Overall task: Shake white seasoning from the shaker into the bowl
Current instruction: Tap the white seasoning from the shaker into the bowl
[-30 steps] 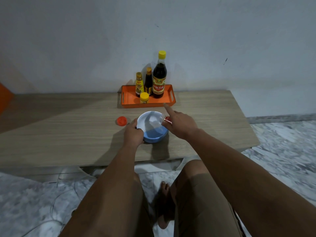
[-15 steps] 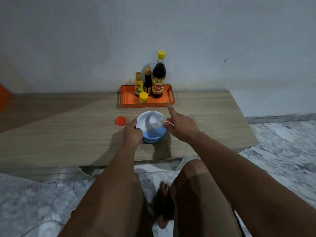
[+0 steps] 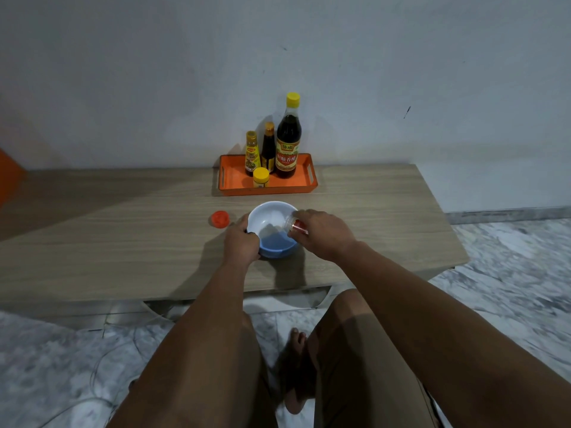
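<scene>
A blue bowl with a white inside [image 3: 269, 217] stands on the low wooden table [image 3: 123, 242]. My left hand [image 3: 241, 240] grips the bowl's near-left rim. In my right hand [image 3: 321, 233] is a small clear shaker with a red label [image 3: 293, 224], tipped on its side with its open mouth over the bowl's right rim. Most of the shaker is hidden under my fingers. Its red cap [image 3: 220, 218] lies on the table to the left of the bowl.
An orange tray [image 3: 234, 183] stands behind the bowl against the wall, holding a tall dark bottle [image 3: 288, 140], two smaller bottles and a yellow-lidded jar [image 3: 261, 177]. The table's right edge is close by. My knees and a foot are below on the marble floor.
My right index finger, stretched out before, has curled down onto the shaker. The hand and shaker have shifted slightly over the bowl's right rim. My left hand stays on the bowl.
</scene>
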Motion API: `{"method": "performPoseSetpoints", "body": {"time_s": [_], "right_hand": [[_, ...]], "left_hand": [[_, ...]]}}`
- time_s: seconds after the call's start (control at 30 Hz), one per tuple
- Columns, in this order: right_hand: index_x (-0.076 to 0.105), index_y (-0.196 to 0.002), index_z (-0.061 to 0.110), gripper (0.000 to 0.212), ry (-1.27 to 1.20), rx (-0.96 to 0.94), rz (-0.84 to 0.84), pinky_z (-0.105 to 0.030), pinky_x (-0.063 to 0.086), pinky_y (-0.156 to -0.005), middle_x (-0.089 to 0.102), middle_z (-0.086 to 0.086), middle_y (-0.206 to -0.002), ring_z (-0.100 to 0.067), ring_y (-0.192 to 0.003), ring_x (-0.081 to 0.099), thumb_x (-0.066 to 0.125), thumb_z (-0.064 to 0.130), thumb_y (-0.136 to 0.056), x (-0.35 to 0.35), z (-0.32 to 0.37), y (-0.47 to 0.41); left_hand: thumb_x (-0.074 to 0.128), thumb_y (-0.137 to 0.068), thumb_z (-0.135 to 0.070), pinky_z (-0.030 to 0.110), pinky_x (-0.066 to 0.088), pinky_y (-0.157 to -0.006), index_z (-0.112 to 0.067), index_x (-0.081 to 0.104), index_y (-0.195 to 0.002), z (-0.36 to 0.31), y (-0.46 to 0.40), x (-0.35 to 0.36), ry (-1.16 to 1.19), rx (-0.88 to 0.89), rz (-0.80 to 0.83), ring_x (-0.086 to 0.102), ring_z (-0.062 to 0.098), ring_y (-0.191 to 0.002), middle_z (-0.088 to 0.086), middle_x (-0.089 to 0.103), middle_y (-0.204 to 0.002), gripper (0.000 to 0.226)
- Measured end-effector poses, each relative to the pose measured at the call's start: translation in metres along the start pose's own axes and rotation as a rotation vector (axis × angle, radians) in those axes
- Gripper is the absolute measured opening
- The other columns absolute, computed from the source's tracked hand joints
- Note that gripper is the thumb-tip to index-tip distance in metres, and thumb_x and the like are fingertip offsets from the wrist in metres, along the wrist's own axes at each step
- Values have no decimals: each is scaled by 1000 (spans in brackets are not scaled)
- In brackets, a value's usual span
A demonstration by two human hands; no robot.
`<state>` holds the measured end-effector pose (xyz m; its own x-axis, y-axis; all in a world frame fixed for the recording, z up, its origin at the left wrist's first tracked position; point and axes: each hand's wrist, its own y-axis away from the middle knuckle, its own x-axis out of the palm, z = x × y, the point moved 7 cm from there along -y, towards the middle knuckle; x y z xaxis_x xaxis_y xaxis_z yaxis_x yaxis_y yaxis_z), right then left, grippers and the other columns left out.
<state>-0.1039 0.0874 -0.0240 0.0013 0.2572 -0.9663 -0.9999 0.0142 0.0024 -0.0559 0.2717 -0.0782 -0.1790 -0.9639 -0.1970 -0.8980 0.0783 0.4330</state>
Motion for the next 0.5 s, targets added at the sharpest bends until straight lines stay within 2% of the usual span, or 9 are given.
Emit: {"method": "performPoseSetpoints", "body": {"time_s": [0.07,0.17,0.2,0.23,0.27,0.33,0.37,0.4,0.5], "right_hand": [[36,-149,27,63,23,-24,13,-37,50,-77,64,-5,-129,-26,-104,65,53,54,-94,2,4,0],[-4,-157,36,88,-41,-28,-24,-37,48,-69,67,-10,-122,-28,-92,67,55,54,-94,0,9,1],[-10,-156,38,92,-58,-25,-31,-37,49,-69,68,-11,-120,-28,-89,67,56,54,-94,-1,11,1],[-10,-156,37,92,-68,-20,-33,-37,50,-70,67,-11,-120,-29,-90,67,57,53,-94,-1,12,1],[0,-158,34,88,-69,-22,-34,-38,51,-73,67,-10,-122,-29,-94,67,57,53,-94,-1,13,0],[33,-152,27,68,-35,-39,-16,-37,50,-79,64,-6,-128,-27,-105,65,58,52,-94,1,14,0],[42,-147,26,62,-20,-49,-1,-36,49,-81,64,-6,-130,-26,-108,64,59,51,-94,3,15,1],[42,-147,26,62,-16,-54,8,-37,49,-81,64,-7,-131,-27,-108,63,59,51,-93,4,17,1],[16,-158,31,78,-37,-47,2,-37,48,-78,63,-12,-129,-29,-105,63,57,53,-94,6,20,2]], "left_hand": [[38,-88,9,60,63,-74,-27,63,-139,0,0,-1,-20,9,-6,59,42,-115,11,60,-135,68],[39,-89,8,61,63,-76,-29,65,-135,-1,0,0,-20,23,6,60,39,-114,9,63,-129,65],[39,-89,8,61,63,-76,-29,65,-134,-1,0,0,-19,26,8,60,38,-114,7,63,-126,64],[40,-89,7,60,63,-77,-29,65,-133,-2,1,0,-20,30,9,60,37,-113,6,64,-124,63],[40,-88,7,60,63,-79,-30,65,-134,-3,1,0,-24,35,7,60,36,-113,5,63,-123,64],[41,-87,8,59,63,-80,-30,64,-136,-3,2,0,-36,37,-7,60,36,-111,6,63,-124,66],[40,-86,8,59,63,-80,-30,64,-136,-3,2,-1,-42,35,-12,60,35,-110,7,63,-125,67],[40,-86,8,58,63,-79,-30,64,-136,-3,3,-1,-47,34,-12,60,36,-110,7,63,-124,67],[39,-87,8,58,63,-78,-30,66,-133,-4,3,-1,-59,38,4,61,35,-109,6,65,-123,66]]}}
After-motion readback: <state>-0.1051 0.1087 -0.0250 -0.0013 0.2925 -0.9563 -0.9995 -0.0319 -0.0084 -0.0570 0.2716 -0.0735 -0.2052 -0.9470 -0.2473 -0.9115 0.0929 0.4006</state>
